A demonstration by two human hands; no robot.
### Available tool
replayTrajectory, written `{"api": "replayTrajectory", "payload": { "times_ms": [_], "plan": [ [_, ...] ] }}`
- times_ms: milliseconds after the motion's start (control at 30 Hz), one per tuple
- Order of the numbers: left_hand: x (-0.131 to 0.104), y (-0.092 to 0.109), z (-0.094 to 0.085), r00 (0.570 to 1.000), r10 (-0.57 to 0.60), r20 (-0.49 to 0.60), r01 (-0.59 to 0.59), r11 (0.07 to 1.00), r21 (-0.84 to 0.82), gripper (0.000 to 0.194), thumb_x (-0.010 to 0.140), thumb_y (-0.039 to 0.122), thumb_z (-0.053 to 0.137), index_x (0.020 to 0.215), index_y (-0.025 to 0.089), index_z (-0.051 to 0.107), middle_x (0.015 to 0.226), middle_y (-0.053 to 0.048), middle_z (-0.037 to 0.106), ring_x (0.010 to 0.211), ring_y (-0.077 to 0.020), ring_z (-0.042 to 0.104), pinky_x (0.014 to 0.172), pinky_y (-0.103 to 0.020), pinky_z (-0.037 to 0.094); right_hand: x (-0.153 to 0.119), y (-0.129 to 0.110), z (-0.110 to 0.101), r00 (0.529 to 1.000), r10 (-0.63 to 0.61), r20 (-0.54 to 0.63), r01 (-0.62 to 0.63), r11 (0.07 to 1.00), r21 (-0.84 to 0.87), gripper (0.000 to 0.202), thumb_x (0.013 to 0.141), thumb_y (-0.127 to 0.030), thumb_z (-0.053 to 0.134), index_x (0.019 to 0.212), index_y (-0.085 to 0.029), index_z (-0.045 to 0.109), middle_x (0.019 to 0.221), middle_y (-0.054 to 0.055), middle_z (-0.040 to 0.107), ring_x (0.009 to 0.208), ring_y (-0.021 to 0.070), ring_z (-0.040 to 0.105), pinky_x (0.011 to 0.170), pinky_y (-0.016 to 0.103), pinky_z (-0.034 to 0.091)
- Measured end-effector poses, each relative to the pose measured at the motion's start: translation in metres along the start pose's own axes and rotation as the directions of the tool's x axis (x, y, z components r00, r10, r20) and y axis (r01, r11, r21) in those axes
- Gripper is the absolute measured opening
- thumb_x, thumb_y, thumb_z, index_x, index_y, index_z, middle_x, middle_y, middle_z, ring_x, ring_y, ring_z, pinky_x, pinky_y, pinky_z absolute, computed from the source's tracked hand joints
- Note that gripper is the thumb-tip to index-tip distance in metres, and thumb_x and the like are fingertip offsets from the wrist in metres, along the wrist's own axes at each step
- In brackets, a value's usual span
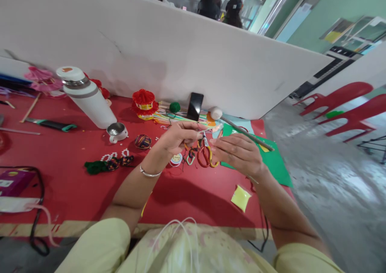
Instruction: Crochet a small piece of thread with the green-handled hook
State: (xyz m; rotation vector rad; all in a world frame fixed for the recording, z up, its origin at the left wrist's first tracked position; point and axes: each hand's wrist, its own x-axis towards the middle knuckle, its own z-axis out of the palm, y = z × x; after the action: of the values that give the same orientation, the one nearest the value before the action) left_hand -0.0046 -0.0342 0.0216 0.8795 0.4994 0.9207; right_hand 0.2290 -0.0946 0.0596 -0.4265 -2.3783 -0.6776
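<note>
Steady thin strand [205, 131] in pinching L hand [180, 136], w/ fingers of R hand [241, 152] tog. (can't tell if gripping), clear of scissors [206, 142].

a red table [193, 196] with a pale front edge [163, 228]. at the left, a teal-and-black handle [57, 125] lies near a flask [90, 100]; a metal cup [117, 131] stands just beside the flask, a yarn ball [142, 141] to the cup's right. in the middle, scissors [204, 155] lie near a spool [176, 159]. at the right are green sheets [276, 166], with a yellow packet [241, 198] nearer the front.
</note>
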Motion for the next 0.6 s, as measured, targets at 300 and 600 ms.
{"api": "replayTrajectory", "payload": {
  "times_ms": [300,600],
  "plan": [
    [-0.002,-0.004,-0.003,0.985,-0.030,0.171,0.014,0.995,0.097,0.022,0.059,0.019,0.094,0.079,0.014,0.087,0.051,0.001,0.061,0.040,-0.0047,0.042,0.042,-0.021,0.029,0.004,0.011,-0.021,0.917,0.350,0.192,-0.388,0.669,0.634,0.020,0.099,-0.038,0.075,0.112,-0.025,0.084,0.099,0.007,0.089,0.092,0.0209,0.085,0.082,0.036,0.071],
    [-0.002,-0.017,0.011,0.969,0.247,0.009,-0.247,0.969,0.025,0.036,0.062,0.025,0.101,0.096,0.020,0.089,0.067,0.000,0.074,0.052,-0.0057,0.056,0.052,-0.020,0.046,-0.002,-0.025,0.052,0.710,0.655,-0.258,-0.432,0.695,0.575,0.026,0.095,-0.050,0.076,0.113,-0.033,0.085,0.107,0.006,0.086,0.095,0.0225,0.082,0.084,0.041,0.067]
  ]
}}
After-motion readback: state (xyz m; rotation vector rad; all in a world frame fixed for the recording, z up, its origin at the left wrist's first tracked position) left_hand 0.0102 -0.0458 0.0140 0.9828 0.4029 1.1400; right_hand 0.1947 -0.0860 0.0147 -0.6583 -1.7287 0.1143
